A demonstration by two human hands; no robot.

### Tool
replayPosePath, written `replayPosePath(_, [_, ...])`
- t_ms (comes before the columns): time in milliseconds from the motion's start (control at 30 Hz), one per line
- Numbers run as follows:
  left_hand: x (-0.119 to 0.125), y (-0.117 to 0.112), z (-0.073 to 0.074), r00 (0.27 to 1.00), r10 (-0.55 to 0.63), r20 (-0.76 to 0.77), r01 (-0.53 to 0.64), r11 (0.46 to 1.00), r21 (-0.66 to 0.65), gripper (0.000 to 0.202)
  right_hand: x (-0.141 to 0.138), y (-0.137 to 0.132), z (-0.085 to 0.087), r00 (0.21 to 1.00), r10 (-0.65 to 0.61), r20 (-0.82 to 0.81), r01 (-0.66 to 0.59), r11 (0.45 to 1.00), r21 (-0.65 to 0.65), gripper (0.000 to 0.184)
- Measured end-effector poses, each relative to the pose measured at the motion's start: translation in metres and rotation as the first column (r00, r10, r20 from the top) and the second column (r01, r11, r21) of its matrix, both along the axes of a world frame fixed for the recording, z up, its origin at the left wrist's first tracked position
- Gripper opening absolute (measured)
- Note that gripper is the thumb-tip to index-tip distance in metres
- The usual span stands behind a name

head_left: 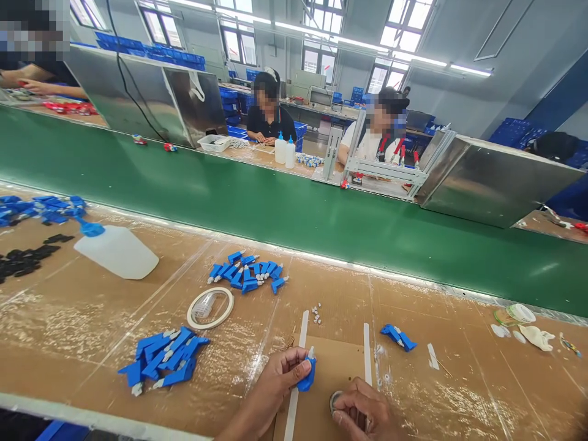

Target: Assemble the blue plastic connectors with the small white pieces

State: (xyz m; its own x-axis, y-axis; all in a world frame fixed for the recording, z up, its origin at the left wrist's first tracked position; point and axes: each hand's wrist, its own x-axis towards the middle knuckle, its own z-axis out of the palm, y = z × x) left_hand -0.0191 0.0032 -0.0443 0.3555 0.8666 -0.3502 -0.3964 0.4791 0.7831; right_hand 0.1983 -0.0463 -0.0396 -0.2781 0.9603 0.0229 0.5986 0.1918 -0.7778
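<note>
My left hand [287, 373] pinches a blue plastic part [307, 378] with a pale nozzle-like tip pointing up. The part is above a brown cardboard sheet [328, 358] with white tape strips along its sides. Close by on the right, my right hand [365, 410] has its fingers curled together over a small round thing [335, 401] with a dark rim. The fingers cover part of it, and whatever they pinch is hidden. Several tiny whitish pieces [316, 313] lie just beyond the cardboard.
Piles of blue parts lie left [168, 358] and farther back [248, 271]. A tape roll [190, 313] sits between them, near a white bottle [117, 251]. Two blue parts [397, 337] lie at right. Past the green belt [275, 202], co-workers sit at benches.
</note>
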Motion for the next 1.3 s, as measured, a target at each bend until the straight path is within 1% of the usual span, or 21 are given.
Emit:
replayPosePath(100, [0.001, -0.001, 0.0, 1.0, 0.014, -0.001, -0.014, 1.0, -0.012, 0.046, -0.001, 0.002, 0.002, 0.999, 0.051, 0.014, -0.051, 0.999, -0.004, 0.017])
replayPosePath(167, [0.001, -0.001, 0.0, 1.0, 0.02, -0.003, -0.02, 1.0, -0.021, 0.048, -0.001, 0.003, 0.002, 0.995, 0.087, 0.049, -0.088, 0.996, 0.021, 0.018])
replayPosePath(233, [0.001, -0.002, 0.0, 1.0, 0.02, 0.0, -0.02, 0.999, -0.03, 0.049, 0.001, 0.004, 0.001, 0.988, 0.126, 0.088, -0.134, 0.987, 0.091, 0.021])
replayPosePath(300, [0.001, -0.002, -0.001, 1.0, 0.025, 0.005, -0.025, 0.999, -0.038, 0.047, 0.002, 0.003, 0.0, 0.979, 0.152, 0.139, -0.176, 0.966, 0.187, 0.024])
replayPosePath(400, [0.0, -0.002, -0.002, 0.999, 0.037, 0.012, -0.037, 0.998, -0.044, 0.044, 0.003, 0.001, -0.002, 0.962, 0.144, 0.233, -0.215, 0.924, 0.317, 0.026])
replayPosePath(467, [0.0, -0.002, -0.001, 0.999, 0.039, 0.014, -0.038, 0.998, -0.051, 0.044, 0.005, 0.001, -0.002, 0.951, 0.125, 0.284, -0.229, 0.9, 0.37, 0.025])
replayPosePath(533, [0.0, -0.001, 0.001, 0.999, 0.04, 0.013, -0.039, 0.998, -0.057, 0.044, 0.005, 0.002, 0.0, 0.945, 0.104, 0.311, -0.23, 0.886, 0.402, 0.024])
replayPosePath(600, [0.001, -0.001, 0.002, 0.999, 0.044, 0.014, -0.043, 0.997, -0.058, 0.044, 0.005, 0.002, 0.002, 0.947, 0.098, 0.307, -0.22, 0.892, 0.394, 0.025])
replayPosePath(667, [0.001, -0.002, 0.005, 0.998, 0.048, 0.028, -0.046, 0.997, -0.067, 0.045, 0.004, 0.001, 0.004, 0.96, 0.097, 0.262, -0.186, 0.922, 0.34, 0.026])
replayPosePath(733, [0.002, -0.003, 0.006, 0.996, 0.069, 0.056, -0.062, 0.991, -0.118, 0.046, 0.003, -0.001, 0.006, 0.984, 0.056, 0.169, -0.094, 0.97, 0.225, 0.028])
replayPosePath(800, [0.004, -0.005, 0.007, 0.992, 0.092, 0.085, -0.074, 0.978, -0.195, 0.049, 0.002, -0.002, 0.007, 0.998, -0.041, 0.046, 0.038, 0.997, 0.063, 0.033])
replayPosePath(833, [0.005, -0.006, 0.007, 0.99, 0.101, 0.095, -0.076, 0.97, -0.233, 0.051, 0.003, -0.002, 0.007, 0.994, -0.107, -0.019, 0.107, 0.994, -0.028, 0.035])
replayPosePath(867, [0.006, -0.008, 0.007, 0.989, 0.101, 0.104, -0.07, 0.962, -0.264, 0.051, 0.004, -0.002, 0.006, 0.979, -0.182, -0.089, 0.172, 0.979, -0.106, 0.038])
replayPosePath(933, [0.008, -0.01, 0.007, 0.988, 0.091, 0.122, -0.051, 0.952, -0.302, 0.051, 0.005, -0.001, 0.005, 0.917, -0.334, -0.217, 0.282, 0.93, -0.237, 0.041])
replayPosePath(1000, [0.011, -0.013, 0.006, 0.987, 0.068, 0.148, -0.019, 0.95, -0.311, 0.05, 0.006, -0.001, 0.004, 0.83, -0.46, -0.316, 0.351, 0.871, -0.345, 0.046])
replayPosePath(1067, [0.014, -0.015, 0.006, 0.983, 0.03, 0.184, 0.027, 0.954, -0.3, 0.048, 0.005, 0.0, 0.007, 0.745, -0.547, -0.382, 0.389, 0.821, -0.417, 0.05])
replayPosePath(1133, [0.018, -0.017, 0.006, 0.976, -0.005, 0.216, 0.069, 0.955, -0.289, 0.046, 0.002, 0.0, 0.015, 0.674, -0.603, -0.427, 0.416, 0.787, -0.456, 0.051])
replayPosePath(1167, [0.02, -0.018, 0.005, 0.973, -0.019, 0.231, 0.087, 0.953, -0.29, 0.045, 0.001, -0.001, 0.019, 0.645, -0.619, -0.448, 0.43, 0.779, -0.457, 0.051])
replayPosePath(1300, [0.028, -0.02, -0.001, 0.947, -0.086, 0.311, 0.185, 0.934, -0.305, 0.05, -0.003, -0.005, 0.038, 0.6, -0.611, -0.516, 0.446, 0.791, -0.419, 0.045])
